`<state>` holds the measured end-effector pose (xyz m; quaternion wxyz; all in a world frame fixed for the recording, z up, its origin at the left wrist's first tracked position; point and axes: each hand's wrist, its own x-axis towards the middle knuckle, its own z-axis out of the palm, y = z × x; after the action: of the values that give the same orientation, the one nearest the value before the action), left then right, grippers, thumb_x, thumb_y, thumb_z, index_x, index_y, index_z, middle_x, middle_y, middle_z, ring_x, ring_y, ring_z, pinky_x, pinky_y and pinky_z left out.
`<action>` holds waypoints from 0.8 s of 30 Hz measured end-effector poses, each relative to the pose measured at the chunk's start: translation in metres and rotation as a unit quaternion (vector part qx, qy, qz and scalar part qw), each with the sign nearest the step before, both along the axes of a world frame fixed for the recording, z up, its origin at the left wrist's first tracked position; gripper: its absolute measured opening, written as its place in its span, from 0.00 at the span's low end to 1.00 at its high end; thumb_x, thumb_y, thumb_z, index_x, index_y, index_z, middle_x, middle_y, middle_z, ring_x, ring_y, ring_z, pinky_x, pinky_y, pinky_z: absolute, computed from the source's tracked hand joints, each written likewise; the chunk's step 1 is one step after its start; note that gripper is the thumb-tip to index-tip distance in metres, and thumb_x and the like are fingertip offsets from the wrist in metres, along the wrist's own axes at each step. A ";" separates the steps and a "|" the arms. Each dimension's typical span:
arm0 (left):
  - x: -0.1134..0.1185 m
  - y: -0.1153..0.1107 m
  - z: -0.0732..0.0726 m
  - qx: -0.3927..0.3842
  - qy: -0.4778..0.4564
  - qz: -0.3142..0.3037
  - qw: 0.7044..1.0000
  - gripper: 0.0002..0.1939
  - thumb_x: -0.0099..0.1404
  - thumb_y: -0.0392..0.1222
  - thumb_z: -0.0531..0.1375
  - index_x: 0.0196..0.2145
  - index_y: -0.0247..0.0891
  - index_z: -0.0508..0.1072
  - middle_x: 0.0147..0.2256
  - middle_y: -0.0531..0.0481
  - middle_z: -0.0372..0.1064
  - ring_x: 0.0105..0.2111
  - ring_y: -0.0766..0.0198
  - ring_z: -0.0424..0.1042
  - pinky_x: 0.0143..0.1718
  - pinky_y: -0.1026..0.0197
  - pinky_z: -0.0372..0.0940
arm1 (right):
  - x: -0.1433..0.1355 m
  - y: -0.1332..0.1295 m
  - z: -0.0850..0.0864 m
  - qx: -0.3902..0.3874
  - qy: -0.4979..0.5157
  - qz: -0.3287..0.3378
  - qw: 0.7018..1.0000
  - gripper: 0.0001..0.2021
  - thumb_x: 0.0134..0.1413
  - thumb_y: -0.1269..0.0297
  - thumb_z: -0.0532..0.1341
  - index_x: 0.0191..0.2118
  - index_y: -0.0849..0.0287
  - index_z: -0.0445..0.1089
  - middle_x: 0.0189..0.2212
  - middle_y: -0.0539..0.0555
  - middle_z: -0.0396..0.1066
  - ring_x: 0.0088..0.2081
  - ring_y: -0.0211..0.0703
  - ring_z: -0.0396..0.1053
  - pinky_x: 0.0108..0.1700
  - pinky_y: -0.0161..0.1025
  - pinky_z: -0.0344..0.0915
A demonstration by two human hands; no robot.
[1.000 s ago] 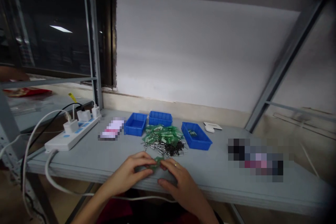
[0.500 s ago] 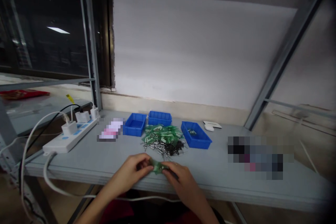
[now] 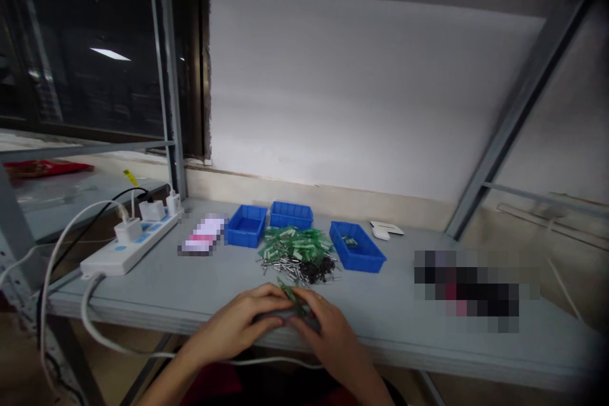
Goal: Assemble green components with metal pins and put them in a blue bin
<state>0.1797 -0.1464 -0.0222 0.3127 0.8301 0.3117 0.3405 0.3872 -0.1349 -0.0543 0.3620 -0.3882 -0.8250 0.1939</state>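
A small green packet [image 3: 288,292] is pinched between my two hands at the table's front edge. My left hand [image 3: 242,320] has its fingers bent around the packet's left side. On the other side, my right hand [image 3: 323,323] grips it with curled fingers. Just beyond my hands lies a heap of green packets [image 3: 299,244], with silver metal pins [image 3: 280,264] and small dark parts [image 3: 320,270] at its near side. What is inside the held packet is too small to tell.
Three blue bins [image 3: 245,226] stand around the heap; the right one [image 3: 356,257] holds a few green pieces. A white power strip [image 3: 128,250] with cables is at the left. A white object [image 3: 380,233] lies behind the right bin; blurred items lie farther right.
The green packet has tilted more upright between my hands. My fingers have closed in over it, and both hands are nearer each other.
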 end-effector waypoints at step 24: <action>-0.004 0.007 -0.009 -0.036 -0.029 0.131 0.990 0.09 0.64 0.41 0.55 0.37 0.36 0.72 0.36 0.48 0.73 0.37 0.61 0.70 0.41 0.63 0.63 | 0.095 0.081 0.052 0.210 -0.195 -0.314 0.905 0.15 0.58 0.65 0.52 0.45 0.62 0.72 0.41 0.62 0.74 0.42 0.54 0.71 0.45 0.50 0.65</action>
<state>0.1760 -0.1395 -0.0308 0.3037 0.7604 0.4206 0.3907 0.4821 -0.0536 -0.0025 0.3094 -0.5726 -0.7359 -0.1868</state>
